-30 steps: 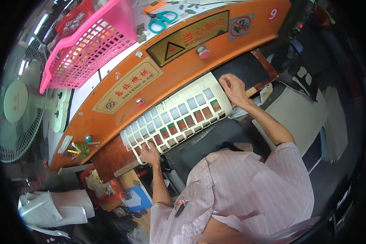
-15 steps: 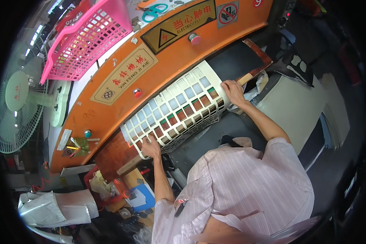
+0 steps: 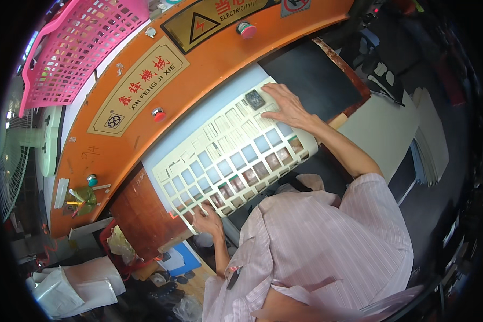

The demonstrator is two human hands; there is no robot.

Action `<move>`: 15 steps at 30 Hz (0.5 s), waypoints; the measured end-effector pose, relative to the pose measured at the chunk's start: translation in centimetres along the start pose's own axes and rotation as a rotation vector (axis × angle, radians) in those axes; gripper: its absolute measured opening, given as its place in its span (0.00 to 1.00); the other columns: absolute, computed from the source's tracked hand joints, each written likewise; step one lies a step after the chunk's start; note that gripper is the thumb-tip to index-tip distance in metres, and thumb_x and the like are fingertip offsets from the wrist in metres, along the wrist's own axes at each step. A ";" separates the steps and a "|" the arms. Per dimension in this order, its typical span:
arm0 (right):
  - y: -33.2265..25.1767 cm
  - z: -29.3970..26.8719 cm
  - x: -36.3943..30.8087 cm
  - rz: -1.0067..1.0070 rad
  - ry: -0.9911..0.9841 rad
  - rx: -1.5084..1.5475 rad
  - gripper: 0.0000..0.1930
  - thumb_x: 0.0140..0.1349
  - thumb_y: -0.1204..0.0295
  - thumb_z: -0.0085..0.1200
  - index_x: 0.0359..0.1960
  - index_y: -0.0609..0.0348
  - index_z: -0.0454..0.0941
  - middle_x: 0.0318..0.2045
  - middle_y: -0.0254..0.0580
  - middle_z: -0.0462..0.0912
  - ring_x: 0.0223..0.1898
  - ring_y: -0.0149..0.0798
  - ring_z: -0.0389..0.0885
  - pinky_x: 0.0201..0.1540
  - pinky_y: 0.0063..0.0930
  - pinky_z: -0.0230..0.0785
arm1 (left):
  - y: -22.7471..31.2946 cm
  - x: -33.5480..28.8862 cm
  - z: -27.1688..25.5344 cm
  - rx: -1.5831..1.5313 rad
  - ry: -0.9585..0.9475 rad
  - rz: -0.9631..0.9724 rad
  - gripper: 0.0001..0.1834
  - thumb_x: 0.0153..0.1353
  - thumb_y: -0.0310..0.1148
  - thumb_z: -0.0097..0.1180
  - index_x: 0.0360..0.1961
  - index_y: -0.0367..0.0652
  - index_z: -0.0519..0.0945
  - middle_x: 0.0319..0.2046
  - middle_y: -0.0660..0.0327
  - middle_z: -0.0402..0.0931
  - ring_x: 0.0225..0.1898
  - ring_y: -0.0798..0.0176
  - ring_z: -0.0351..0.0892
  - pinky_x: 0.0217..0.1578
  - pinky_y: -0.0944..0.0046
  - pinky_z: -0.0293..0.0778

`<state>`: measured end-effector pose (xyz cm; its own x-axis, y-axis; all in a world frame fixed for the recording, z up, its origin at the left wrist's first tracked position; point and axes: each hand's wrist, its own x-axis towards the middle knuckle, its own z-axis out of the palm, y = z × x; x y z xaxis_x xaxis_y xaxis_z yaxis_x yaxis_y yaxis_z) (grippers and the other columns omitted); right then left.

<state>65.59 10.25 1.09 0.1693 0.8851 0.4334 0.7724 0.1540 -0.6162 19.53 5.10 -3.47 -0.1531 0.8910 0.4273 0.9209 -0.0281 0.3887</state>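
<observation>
A cream sheet (image 3: 229, 156) with rows of rectangular cut-outs lies on a pale blue-white board (image 3: 209, 107); its near edge bends down toward me. Many cut-outs are open and show the board or brown surface below; the far rows show cut outlines with pieces still in place. My left hand (image 3: 208, 221) is closed on the sheet's near left corner. My right hand (image 3: 288, 107) rests on the far right end of the sheet, thumb and fingers apart. Just left of its fingertips a small dark rectangular block (image 3: 255, 99) sits on the sheet.
An orange machine beam (image 3: 129, 75) with red buttons curves along the far side. Behind it stands a pink basket (image 3: 86, 53). A black pad (image 3: 311, 70) lies to the right, near pale stacked sheets (image 3: 383, 131). At lower left are a blue item (image 3: 185, 257) and silvery bags (image 3: 78, 284).
The sheet lies flatter and reaches farther back, with more far rows showing. My right hand has moved from its right edge onto its far right end. The dark block now shows.
</observation>
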 end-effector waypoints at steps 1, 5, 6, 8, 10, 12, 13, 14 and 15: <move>0.2 0.7 1.7 -0.031 -0.083 0.010 0.32 0.61 0.62 0.68 0.64 0.64 0.73 0.62 0.53 0.77 0.64 0.54 0.72 0.66 0.48 0.67 | 0.2 -0.1 -0.2 -0.010 -0.015 -0.012 0.15 0.65 0.39 0.61 0.24 0.41 0.83 0.16 0.53 0.71 0.20 0.46 0.70 0.26 0.44 0.61; 2.1 2.2 5.5 -0.030 -0.436 0.042 0.37 0.57 0.61 0.71 0.66 0.65 0.72 0.62 0.52 0.76 0.66 0.54 0.71 0.68 0.47 0.68 | 0.6 -0.6 -0.7 0.011 -0.047 -0.080 0.11 0.64 0.37 0.63 0.29 0.42 0.85 0.19 0.55 0.71 0.23 0.48 0.71 0.29 0.46 0.63; 2.6 2.3 5.9 -0.008 -0.468 0.077 0.37 0.55 0.61 0.73 0.65 0.66 0.73 0.62 0.52 0.77 0.65 0.53 0.71 0.69 0.44 0.67 | 0.4 -0.7 -0.8 0.063 -0.089 -0.123 0.09 0.63 0.36 0.64 0.31 0.41 0.84 0.21 0.55 0.72 0.25 0.47 0.72 0.31 0.46 0.64; 3.7 2.4 7.0 0.099 -0.535 0.213 0.37 0.56 0.61 0.74 0.64 0.66 0.74 0.60 0.53 0.79 0.63 0.52 0.74 0.67 0.43 0.69 | 0.3 -1.0 -1.0 0.039 -0.077 -0.092 0.11 0.65 0.36 0.64 0.31 0.38 0.83 0.22 0.51 0.73 0.25 0.45 0.72 0.29 0.46 0.63; 4.5 1.8 8.4 0.441 -0.642 0.488 0.38 0.57 0.60 0.74 0.66 0.66 0.75 0.56 0.54 0.82 0.58 0.49 0.80 0.61 0.41 0.75 | 0.1 -1.0 -1.3 0.037 -0.095 -0.043 0.12 0.67 0.35 0.61 0.33 0.36 0.83 0.24 0.48 0.74 0.26 0.42 0.72 0.29 0.46 0.63; 5.0 0.4 9.2 0.572 -0.467 0.552 0.37 0.57 0.63 0.74 0.68 0.63 0.75 0.58 0.52 0.81 0.59 0.44 0.79 0.61 0.40 0.75 | 0.1 -1.0 -1.7 0.067 -0.142 -0.064 0.12 0.68 0.36 0.61 0.35 0.36 0.83 0.25 0.48 0.75 0.28 0.42 0.73 0.30 0.46 0.64; 5.1 -0.4 9.4 0.566 -0.365 0.551 0.35 0.57 0.65 0.73 0.67 0.63 0.76 0.60 0.49 0.80 0.60 0.40 0.78 0.63 0.39 0.73 | 0.3 -1.1 -1.9 0.085 -0.161 -0.082 0.12 0.68 0.36 0.61 0.36 0.36 0.82 0.26 0.48 0.76 0.29 0.42 0.73 0.31 0.46 0.64; 5.1 -1.2 9.4 0.448 -0.314 0.433 0.36 0.58 0.64 0.74 0.68 0.64 0.74 0.62 0.51 0.78 0.62 0.44 0.77 0.68 0.39 0.69 | 0.2 -1.1 -2.0 0.072 -0.191 -0.114 0.12 0.68 0.37 0.61 0.37 0.36 0.83 0.27 0.50 0.76 0.30 0.42 0.72 0.32 0.47 0.64; 5.0 -1.5 9.1 0.374 -0.367 0.285 0.37 0.58 0.63 0.73 0.67 0.65 0.74 0.63 0.52 0.77 0.63 0.47 0.76 0.68 0.40 0.68 | 0.3 -1.2 -2.2 0.091 -0.200 -0.128 0.12 0.68 0.37 0.61 0.37 0.36 0.83 0.27 0.49 0.76 0.30 0.43 0.72 0.32 0.47 0.64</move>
<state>71.92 18.36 2.95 0.1367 0.9880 -0.0718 0.4980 -0.1312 -0.8572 19.24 3.02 -2.09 -0.2053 0.9568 0.2057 0.9283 0.1238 0.3507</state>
